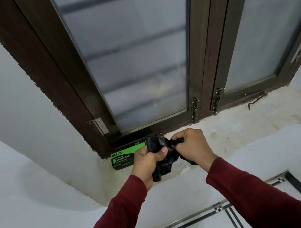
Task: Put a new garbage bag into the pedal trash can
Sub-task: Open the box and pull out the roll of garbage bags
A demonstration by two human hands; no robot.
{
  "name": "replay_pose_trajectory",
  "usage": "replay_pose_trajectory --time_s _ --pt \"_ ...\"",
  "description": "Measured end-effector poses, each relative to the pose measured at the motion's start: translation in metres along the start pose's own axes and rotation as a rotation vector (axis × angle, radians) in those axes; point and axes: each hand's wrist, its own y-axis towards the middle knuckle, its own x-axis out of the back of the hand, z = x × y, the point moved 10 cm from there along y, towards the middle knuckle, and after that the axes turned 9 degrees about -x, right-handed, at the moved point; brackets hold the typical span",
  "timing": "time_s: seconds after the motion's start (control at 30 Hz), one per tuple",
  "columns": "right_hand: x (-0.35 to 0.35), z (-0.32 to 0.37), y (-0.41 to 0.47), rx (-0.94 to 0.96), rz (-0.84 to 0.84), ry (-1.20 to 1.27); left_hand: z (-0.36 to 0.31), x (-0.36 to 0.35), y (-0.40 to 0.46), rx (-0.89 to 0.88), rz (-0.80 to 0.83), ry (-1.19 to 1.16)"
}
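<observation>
A roll of black garbage bags (154,144) is gripped upright in my left hand (147,161), above the windowsill. My right hand (192,144) is closed on a crumpled black bag (168,163) that stretches from the roll and hangs down between both hands. Behind my left hand, a green and black box (122,158) printed "GARBAGE BAGS" lies on the sill in the left corner. The pedal trash can is not in view.
The concrete windowsill (246,124) runs to the right under a dark-framed window with frosted glass (136,57). A metal hook latch (257,100) lies on the sill. White walls flank the recess. Tiled floor with black border lines (221,219) shows below.
</observation>
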Motion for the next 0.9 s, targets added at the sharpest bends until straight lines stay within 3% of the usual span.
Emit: replay_pose_trajectory --time_s 0.23,0.3,0.4,0.43,0.6,0.7,0.8,0.9 --pt "-0.013 0.012 0.003 0.104 0.074 -0.003 -0.007 0.003 -0.001 0.004 -0.018 -0.106" --pt "-0.020 0.013 0.002 0.132 0.208 0.026 -0.011 0.009 -0.001 0.010 -0.047 -0.129" --pt "-0.029 0.005 -0.007 0.072 0.507 0.278 -0.014 0.020 0.002 0.025 -0.102 -0.118" --pt "-0.029 0.005 -0.010 0.076 0.539 0.314 -0.014 0.020 0.002 0.028 -0.108 -0.118" --pt "-0.012 -0.001 0.002 0.012 0.172 0.169 -0.014 0.001 -0.004 0.022 -0.001 -0.046" --pt "-0.004 -0.009 0.007 -0.073 0.064 0.152 -0.023 -0.023 -0.013 -0.018 0.125 -0.064" --pt "-0.004 -0.013 0.009 -0.046 0.110 0.140 -0.038 -0.024 -0.008 -0.062 0.082 -0.092" --pt "-0.025 -0.005 -0.002 0.034 0.422 0.288 -0.040 -0.001 0.005 -0.053 -0.059 -0.120"
